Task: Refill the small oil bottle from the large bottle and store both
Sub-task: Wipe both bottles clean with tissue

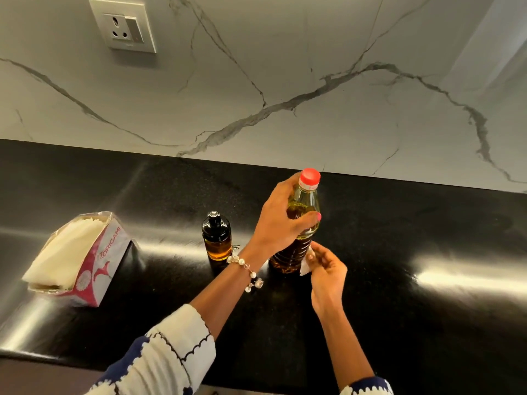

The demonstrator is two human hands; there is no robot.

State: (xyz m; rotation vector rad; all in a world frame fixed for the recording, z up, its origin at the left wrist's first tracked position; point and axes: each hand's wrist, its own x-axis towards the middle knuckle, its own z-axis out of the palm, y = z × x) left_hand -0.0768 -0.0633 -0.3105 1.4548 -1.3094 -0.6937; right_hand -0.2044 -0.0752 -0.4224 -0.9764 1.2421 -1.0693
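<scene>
our left hand [281,220] wraps the large bottle [299,223] high on its shoulder; right hand [325,276] pinches a tissue [305,267] low. likely heavy, slick; small bottle [216,238] just left on the surface [399,238].

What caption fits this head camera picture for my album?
Left hand grips the capped big bottle while right hand wipes it with a tissue, small bottle beside.

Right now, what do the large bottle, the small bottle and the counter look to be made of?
Large bottle: clear ribbed body, red cap; likely plastic.
Small bottle: dark glossy top over amber oil; probably glass, unsure.
Counter: black speckled, mirror-like glare; looks like polished stone.
</scene>
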